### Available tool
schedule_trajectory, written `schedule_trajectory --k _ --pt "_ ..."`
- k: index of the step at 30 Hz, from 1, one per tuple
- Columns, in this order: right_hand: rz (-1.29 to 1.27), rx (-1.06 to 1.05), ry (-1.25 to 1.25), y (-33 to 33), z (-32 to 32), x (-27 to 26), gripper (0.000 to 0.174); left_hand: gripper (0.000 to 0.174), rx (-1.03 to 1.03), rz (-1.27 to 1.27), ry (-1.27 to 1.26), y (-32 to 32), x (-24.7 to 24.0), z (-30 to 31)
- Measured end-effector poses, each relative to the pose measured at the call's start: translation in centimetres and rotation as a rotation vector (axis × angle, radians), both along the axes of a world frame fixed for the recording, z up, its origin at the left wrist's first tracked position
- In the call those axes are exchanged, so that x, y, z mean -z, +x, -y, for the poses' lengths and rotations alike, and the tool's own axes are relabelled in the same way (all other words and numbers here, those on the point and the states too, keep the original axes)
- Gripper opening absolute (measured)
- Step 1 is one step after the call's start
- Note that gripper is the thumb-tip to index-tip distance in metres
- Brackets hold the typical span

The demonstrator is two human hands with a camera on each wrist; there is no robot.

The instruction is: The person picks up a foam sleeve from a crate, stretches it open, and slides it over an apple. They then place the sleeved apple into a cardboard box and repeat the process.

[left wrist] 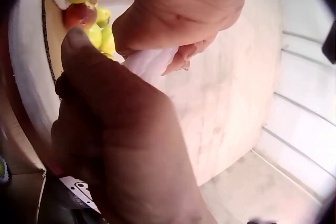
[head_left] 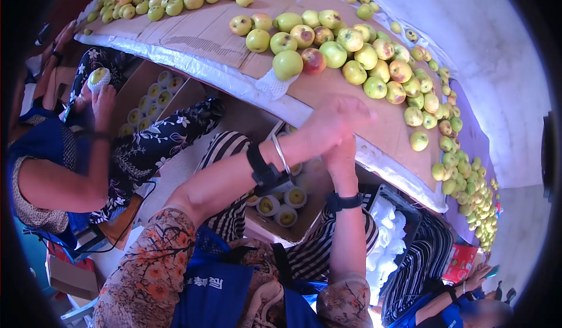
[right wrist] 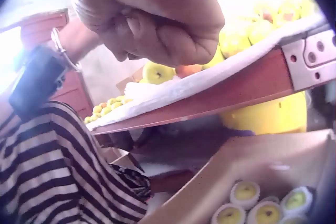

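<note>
"Head view first: where are our hands?"

"Above the near edge of the table (head_left: 404,183), touching and partly overlapping. The left wrist view shows our right hand (left wrist: 184,11) pinching a pale, soft piece (left wrist: 149,62). Our left hand (left wrist: 123,113) is curled and looks clamped on the other end, though its fingertips there are hidden from us."

"Is that piece a foam net?"

"It could be; too little shows between our hands for us to be sure. We can tell that no apple shows in it."

"What do we have done?"

"Several netted apples (right wrist: 245,191) sit in the open cardboard box (right wrist: 310,138), below the table's near edge. The box's layer is partly hidden from us, so we can't call it full. Across from us at the left, another person's hand (head_left: 104,106) holds a netted apple (head_left: 98,77)."

"And left?"

"Plenty, we'd judge. The loose apples (head_left: 333,54) lie bare in a long band, curving from the middle of the table towards its right end. One big green apple (head_left: 287,65) rests by the near edge, a foam net (head_left: 275,86) against its lower side but most of its skin uncovered."
</note>
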State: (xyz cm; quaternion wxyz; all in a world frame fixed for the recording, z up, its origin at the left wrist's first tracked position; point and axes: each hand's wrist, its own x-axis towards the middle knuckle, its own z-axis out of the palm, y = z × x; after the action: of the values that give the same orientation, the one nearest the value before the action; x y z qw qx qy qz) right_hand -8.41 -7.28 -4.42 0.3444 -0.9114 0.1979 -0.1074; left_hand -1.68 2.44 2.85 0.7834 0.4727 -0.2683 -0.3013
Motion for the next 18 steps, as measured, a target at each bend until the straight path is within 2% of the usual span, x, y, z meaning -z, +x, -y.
schedule_trajectory --k 3,4,6,8,11,18 --pt "0.07 0.023 -0.088 0.1 1.3 1.2 0.029 0.022 -0.099 0.266 -0.12 -2.0 0.7 0.8" --pt "0.085 0.019 -0.096 0.1 1.6 1.5 0.029 0.022 -0.036 0.222 -0.057 -2.3 0.4 0.4" --pt "0.1 0.017 -0.11 0.3 1.9 1.7 0.029 0.022 -0.06 0.41 0.082 -2.5 0.3 0.2" --pt "0.116 0.017 -0.122 0.5 2.0 1.9 0.029 0.019 -0.218 0.57 0.132 -3.5 1.5 1.1" --pt "0.124 0.008 -0.129 0.8 2.0 2.1 0.03 0.017 -0.431 0.64 0.13 -4.1 2.9 2.6" --pt "0.141 -0.003 -0.134 1.5 1.9 2.1 0.031 0.019 -0.242 0.704 0.243 -3.7 0.4 0.1"
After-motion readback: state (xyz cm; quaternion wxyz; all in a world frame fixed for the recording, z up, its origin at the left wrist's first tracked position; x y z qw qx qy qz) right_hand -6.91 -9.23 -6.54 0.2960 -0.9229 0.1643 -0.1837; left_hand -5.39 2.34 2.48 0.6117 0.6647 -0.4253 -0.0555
